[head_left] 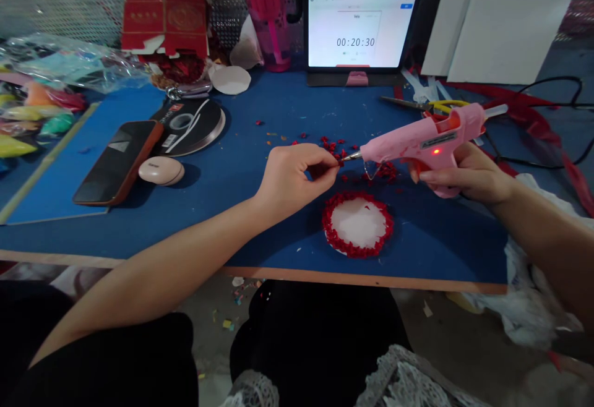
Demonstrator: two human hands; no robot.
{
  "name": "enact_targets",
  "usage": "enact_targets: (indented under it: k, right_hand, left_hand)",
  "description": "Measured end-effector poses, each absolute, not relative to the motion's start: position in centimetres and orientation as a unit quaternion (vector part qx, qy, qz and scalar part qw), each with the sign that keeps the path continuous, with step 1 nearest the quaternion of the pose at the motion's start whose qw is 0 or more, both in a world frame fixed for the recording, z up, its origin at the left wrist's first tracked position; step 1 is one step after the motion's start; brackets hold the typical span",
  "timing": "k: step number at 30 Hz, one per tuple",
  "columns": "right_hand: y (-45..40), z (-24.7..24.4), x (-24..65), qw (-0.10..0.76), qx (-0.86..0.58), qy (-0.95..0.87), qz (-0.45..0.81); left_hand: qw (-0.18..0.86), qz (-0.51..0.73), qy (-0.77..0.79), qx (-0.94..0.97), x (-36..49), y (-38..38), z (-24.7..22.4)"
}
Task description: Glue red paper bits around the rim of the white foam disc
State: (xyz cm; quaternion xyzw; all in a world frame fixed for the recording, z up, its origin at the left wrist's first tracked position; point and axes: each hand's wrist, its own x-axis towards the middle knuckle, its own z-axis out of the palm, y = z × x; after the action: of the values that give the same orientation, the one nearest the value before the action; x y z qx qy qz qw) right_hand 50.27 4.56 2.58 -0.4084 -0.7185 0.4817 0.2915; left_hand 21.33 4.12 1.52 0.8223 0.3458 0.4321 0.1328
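Note:
My right hand [477, 175] grips a pink hot glue gun [427, 138], its small red light lit. The metal nozzle points left and meets the fingertips of my left hand [297, 175]. Thumb and forefinger there are pinched on a tiny red piece [341, 161], mostly hidden by the fingers. A thin strand of glue hangs under the nozzle. Below the hands lies a white disc [357, 224] with a ring of red crumpled bits [327, 218] around its edge. Loose red bits [385, 172] are scattered on the blue table behind it.
A tablet [362, 29] with a timer and a pink bottle [269, 20] stand at the back. To the left are a phone [116, 162], a ribbon spool [195, 125] and a pale earbud case [161, 171]. Yellow-handled scissors [448, 106] and a black cable [578, 94] lie right.

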Motion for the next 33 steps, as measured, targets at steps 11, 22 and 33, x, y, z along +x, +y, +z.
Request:
enact_targets:
  k: [11,22,33]
  right_hand:
    - [4.58,2.65,50.13,0.292,-0.414,-0.714,0.483]
    - [4.56,2.92,50.11,0.301,-0.417,-0.715,0.474]
    - [4.65,2.98,50.26,0.315,-0.428,-0.718,0.449]
  left_hand:
    - [0.134,0.433,0.341,0.823,21.34,4.11,1.55]
    - [0.123,0.435,0.344,0.823,21.31,4.12,1.51]
    - [0.076,0.48,0.322,0.812,21.4,3.97,1.6]
